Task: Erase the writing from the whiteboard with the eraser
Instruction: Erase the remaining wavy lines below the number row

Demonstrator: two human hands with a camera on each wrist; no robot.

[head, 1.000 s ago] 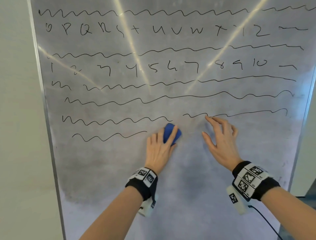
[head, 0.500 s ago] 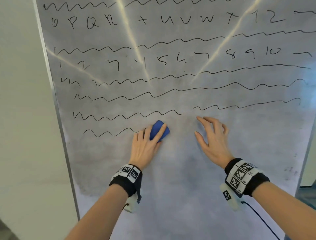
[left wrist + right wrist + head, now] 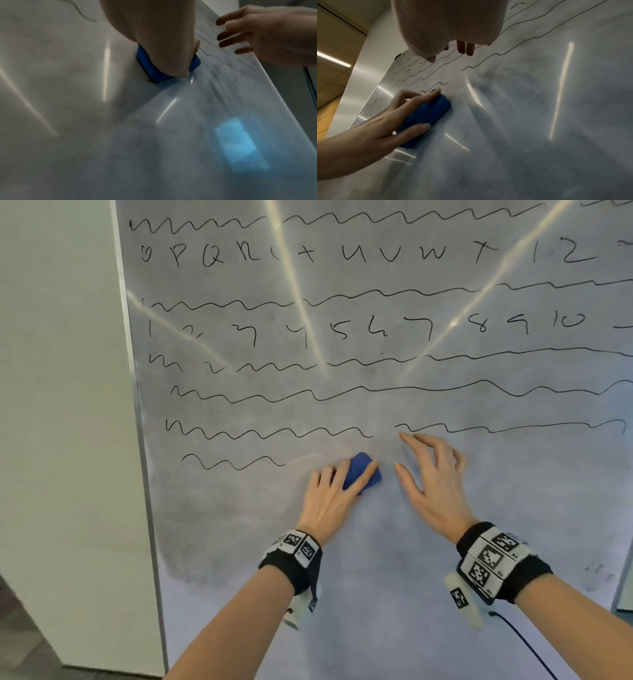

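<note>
The whiteboard [image 3: 376, 594] carries black letters, numbers and wavy lines over its upper part. The lowest wavy line [image 3: 233, 463] ends left of the blue eraser [image 3: 364, 470]. My left hand [image 3: 330, 496] grips that eraser, thumb and fingers along its sides, and presses it flat on the board. The right wrist view shows the eraser [image 3: 426, 117] under the left hand [image 3: 368, 135]. My right hand [image 3: 433, 477] is open just right of the eraser, fingers spread, its index tip at the start of a wavy line [image 3: 513, 428]. In the left wrist view the eraser [image 3: 147, 65] sticks out under my palm.
The board's metal left edge [image 3: 144, 474] runs beside a pale wall [image 3: 61, 405]. Below my hands the board is wiped grey with smears. Glare streaks [image 3: 301, 302] cross the writing. A black cable [image 3: 524, 642] hangs from my right wrist.
The eraser swept left over the right end of the lowest wavy line, shortening it, then came back right. My right hand kept its place beside it.
</note>
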